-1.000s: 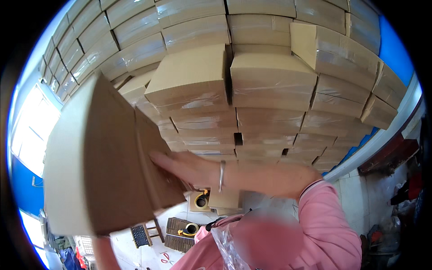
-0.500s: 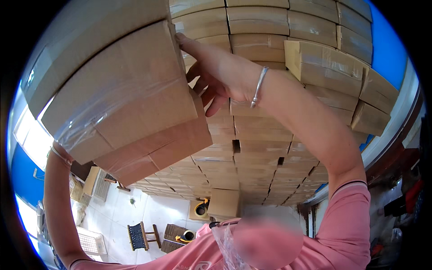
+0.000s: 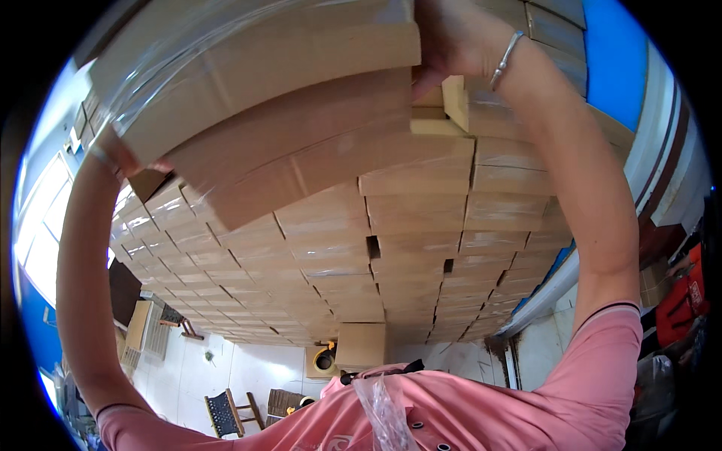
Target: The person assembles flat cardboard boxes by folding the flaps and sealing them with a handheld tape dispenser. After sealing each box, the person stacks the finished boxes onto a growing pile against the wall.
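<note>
Raised high in front of me is a brown cardboard box (image 3: 286, 56) with glossy clear tape along it. A shaded brown cardboard section (image 3: 301, 150) shows beneath it; I cannot tell whether that is a second box. My left hand (image 3: 129, 156) grips the load at its lower left corner, fingers partly hidden under it. My right hand (image 3: 459, 34), below a silver bangle (image 3: 508, 60), holds the right end, its fingertips mostly behind the cardboard. A tall wall of stacked cardboard boxes (image 3: 414, 214) stands right behind the load.
An open-flapped box (image 3: 455, 105) sits on the stack near my right hand. Far below on the white tiled floor (image 3: 259, 368) are a small stool (image 3: 223, 413), a lone carton (image 3: 361, 343) and a tape roll (image 3: 324, 362). A white frame (image 3: 653, 165) edges the right side.
Both hands have moved the load up and to the right, toward the top of the stack. My view has shifted, showing more of the stack's left side.
</note>
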### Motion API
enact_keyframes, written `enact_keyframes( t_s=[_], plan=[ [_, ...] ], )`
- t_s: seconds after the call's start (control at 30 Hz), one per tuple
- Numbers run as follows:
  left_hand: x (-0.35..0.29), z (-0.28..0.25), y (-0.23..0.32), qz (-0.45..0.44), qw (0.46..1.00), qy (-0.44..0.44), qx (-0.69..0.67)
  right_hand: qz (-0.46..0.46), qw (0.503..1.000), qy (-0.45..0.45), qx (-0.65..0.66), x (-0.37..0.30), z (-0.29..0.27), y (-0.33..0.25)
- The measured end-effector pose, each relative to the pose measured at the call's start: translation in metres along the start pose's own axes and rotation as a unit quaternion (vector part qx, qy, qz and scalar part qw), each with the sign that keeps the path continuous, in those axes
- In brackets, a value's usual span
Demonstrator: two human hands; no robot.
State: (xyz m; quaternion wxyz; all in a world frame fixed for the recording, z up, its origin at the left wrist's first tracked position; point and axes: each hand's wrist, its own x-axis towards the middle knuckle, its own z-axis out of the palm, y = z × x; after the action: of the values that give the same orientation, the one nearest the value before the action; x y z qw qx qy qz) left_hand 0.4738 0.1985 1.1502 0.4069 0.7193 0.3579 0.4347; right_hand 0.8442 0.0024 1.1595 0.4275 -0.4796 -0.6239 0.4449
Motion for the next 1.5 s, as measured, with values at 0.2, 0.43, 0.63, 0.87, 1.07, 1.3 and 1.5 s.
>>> enact_keyframes(
  t_s=[0.2, 0.43, 0.63, 0.87, 1.07, 1.3, 1.5],
  plan=[
    [0.095, 0.093, 0.016, -0.053, 0.983, -0.173, 0.023, -0.005, 0.976, 0.193, -0.097, 0.002, -0.059, 0.007],
    [0.127, 0.223, 0.016, -0.098, 0.966, -0.097, -0.217, -0.103, 0.879, 0.458, -0.086, -0.008, -0.113, 0.014],
    [0.077, 0.229, 0.019, 0.096, 0.936, -0.013, -0.338, -0.307, 0.764, 0.453, -0.341, -0.004, -0.076, 0.027],
    [0.109, 0.245, 0.006, 0.144, 0.94, -0.04, -0.306, -0.271, 0.775, 0.509, -0.258, 0.019, -0.065, 0.023],
    [0.12, 0.236, 0.039, 0.123, 0.937, -0.122, -0.302, -0.209, 0.815, 0.492, -0.225, 0.049, -0.114, 0.01],
    [0.104, 0.261, 0.046, 0.154, 0.939, -0.046, -0.304, -0.282, 0.798, 0.501, -0.18, 0.06, -0.104, 0.019],
    [0.107, 0.256, 0.046, 0.305, 0.898, -0.015, -0.318, -0.323, 0.772, 0.524, -0.159, 0.057, -0.08, 0.01]
  ],
)
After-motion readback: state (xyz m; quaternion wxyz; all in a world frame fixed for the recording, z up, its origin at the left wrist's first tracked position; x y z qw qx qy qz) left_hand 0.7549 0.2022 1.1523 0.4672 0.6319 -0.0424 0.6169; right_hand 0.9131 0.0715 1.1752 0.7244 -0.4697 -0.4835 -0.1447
